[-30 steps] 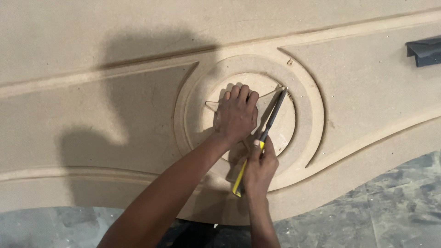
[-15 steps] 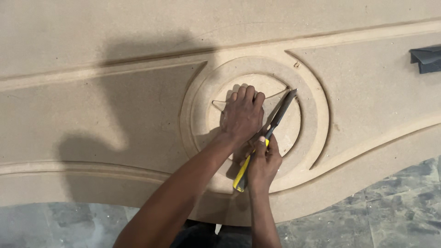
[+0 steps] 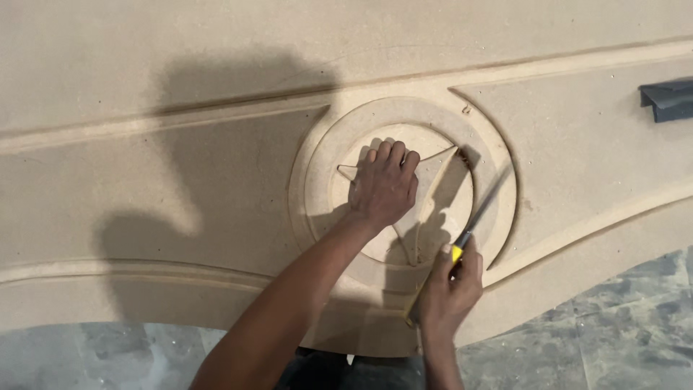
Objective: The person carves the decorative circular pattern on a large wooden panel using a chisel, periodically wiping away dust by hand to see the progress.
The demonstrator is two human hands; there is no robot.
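Observation:
A large tan fibreboard panel [image 3: 180, 144] with raised curved mouldings lies below me. In its middle is a carved round medallion [image 3: 498, 180] with a star-shaped relief [image 3: 437, 198]. My left hand [image 3: 382, 186] presses flat on the star, fingers curled over its upper edge. My right hand [image 3: 451, 289] grips the yellow-and-black handle of a metal file [image 3: 482, 209]. The file's blade slants up and right, lifted slightly off the star's right edge.
A dark grey object [image 3: 668, 97] rests on the panel at the right edge of view. Grey mottled floor [image 3: 599, 332] shows beneath the panel's lower curved edge. My shadow falls across the panel's left half.
My right hand has drawn the file down and to the right, away from the star's right arm. My left hand stays pressed on the star.

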